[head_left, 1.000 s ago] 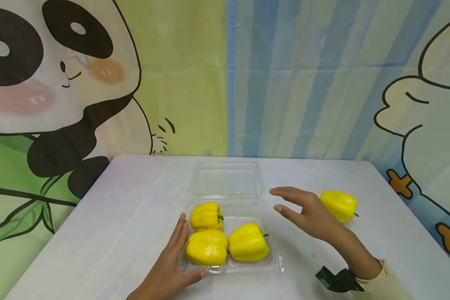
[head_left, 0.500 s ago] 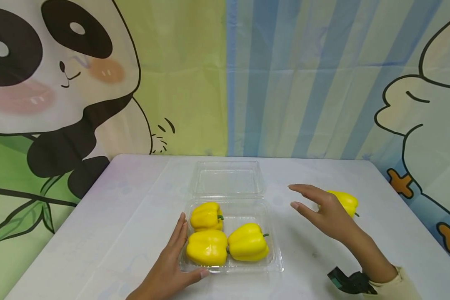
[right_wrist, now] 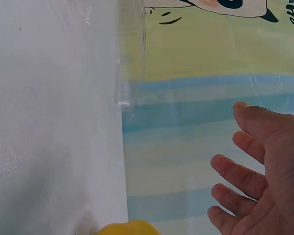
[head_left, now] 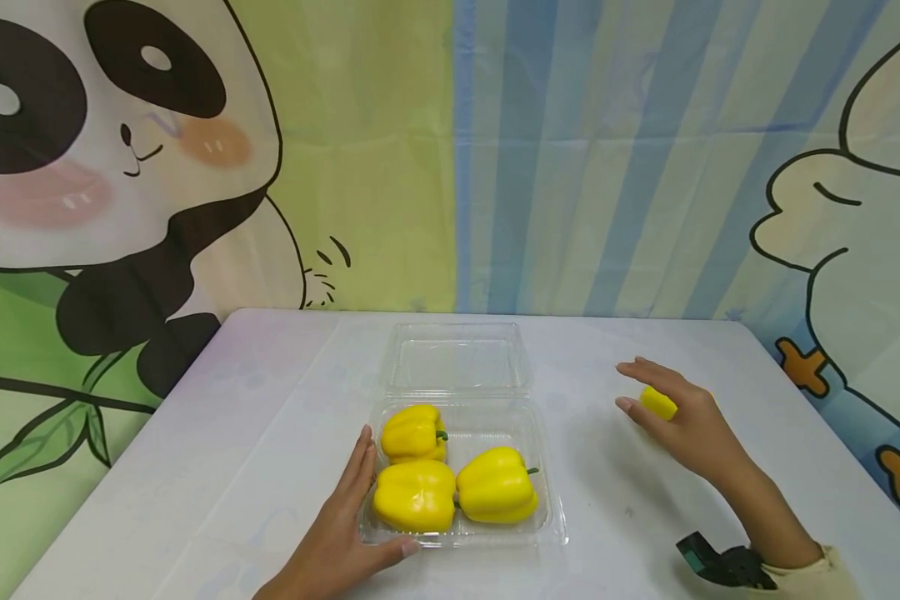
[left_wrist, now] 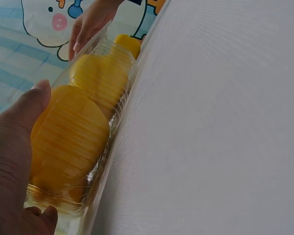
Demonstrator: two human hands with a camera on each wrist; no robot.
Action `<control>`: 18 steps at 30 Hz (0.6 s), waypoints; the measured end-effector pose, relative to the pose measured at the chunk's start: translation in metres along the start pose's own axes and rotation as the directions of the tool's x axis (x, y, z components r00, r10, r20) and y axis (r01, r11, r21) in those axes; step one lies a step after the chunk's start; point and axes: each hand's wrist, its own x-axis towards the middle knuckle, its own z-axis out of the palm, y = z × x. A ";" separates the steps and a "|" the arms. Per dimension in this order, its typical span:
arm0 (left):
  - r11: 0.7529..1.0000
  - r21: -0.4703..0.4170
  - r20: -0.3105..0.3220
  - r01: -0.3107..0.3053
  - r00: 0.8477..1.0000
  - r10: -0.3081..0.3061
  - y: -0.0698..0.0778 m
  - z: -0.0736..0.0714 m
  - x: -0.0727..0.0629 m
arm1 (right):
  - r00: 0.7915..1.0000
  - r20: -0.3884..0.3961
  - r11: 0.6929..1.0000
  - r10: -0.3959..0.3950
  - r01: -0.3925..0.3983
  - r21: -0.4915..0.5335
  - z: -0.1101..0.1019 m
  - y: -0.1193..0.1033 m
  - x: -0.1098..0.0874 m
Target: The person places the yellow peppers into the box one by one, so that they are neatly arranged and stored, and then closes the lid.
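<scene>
A clear plastic clamshell box (head_left: 487, 421) lies with its lid (head_left: 456, 362) folded back. Inside are three yellow bell peppers: one at the back left (head_left: 411, 433), one at the front left (head_left: 414, 497) and one at the front right (head_left: 497, 485). My left hand (head_left: 345, 521) rests on the box's near left corner, fingers extended along the left side and thumb at the front edge. Over on the right, my right hand (head_left: 693, 429) hovers with fingers spread above another yellow bell pepper (head_left: 657, 403), hiding most of it. Between its thumb and fingers nothing is held.
Everything lies on a white table (head_left: 255, 433). A backdrop with a printed panda (head_left: 120, 192) and stripes rises behind it. A black strap device (head_left: 727, 567) sits at the right wrist beside a pale sleeve (head_left: 817, 575).
My right hand has moved right, from beside the box to over the lone bell pepper, covering more of it. The left hand, the box and its peppers have stayed put.
</scene>
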 end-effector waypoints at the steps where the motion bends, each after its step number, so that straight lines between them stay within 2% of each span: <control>1: 1.000 0.000 0.000 0.000 1.000 0.000 0.000 0.000 0.000 | 1.000 -0.005 1.000 0.006 -0.006 0.004 -0.001 0.003 0.000; 7: 1.000 -0.010 0.011 0.006 1.000 -0.006 -0.001 0.000 0.000 | 0.997 -0.021 0.997 0.073 -0.073 0.010 -0.005 0.019 -0.003; 18: 1.000 -0.010 0.010 0.004 1.000 -0.004 0.000 -0.001 -0.001 | 0.979 -0.018 0.978 0.201 -0.202 -0.047 -0.018 0.044 -0.010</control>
